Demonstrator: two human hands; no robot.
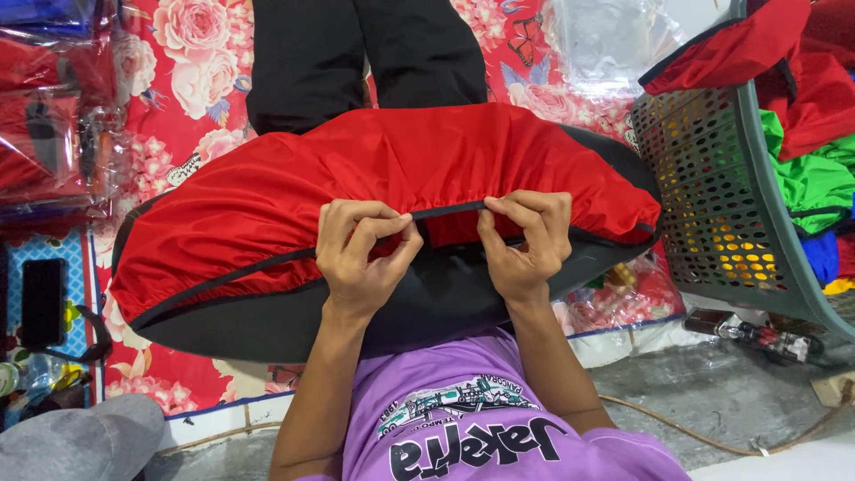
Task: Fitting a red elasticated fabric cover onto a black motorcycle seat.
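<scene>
A red fabric cover (pixel 374 174) with a black elastic hem is stretched over a flat black oval pad (pixel 294 316) resting in my lap. My left hand (pixel 361 254) pinches the black hem near the middle of the cover's near edge. My right hand (pixel 525 240) pinches the same hem a little to the right. A short stretch of hem runs taut between the two hands. The red fabric bunches into gathers where the fingers grip.
A grey perforated plastic basket (pixel 721 196) at the right holds red, green and blue fabric. Clear plastic bags (pixel 606 36) lie on a flowered red mat (pixel 178 80). Packaged red items (pixel 44 134) stack at left. A person's black trouser legs (pixel 356 53) are opposite me.
</scene>
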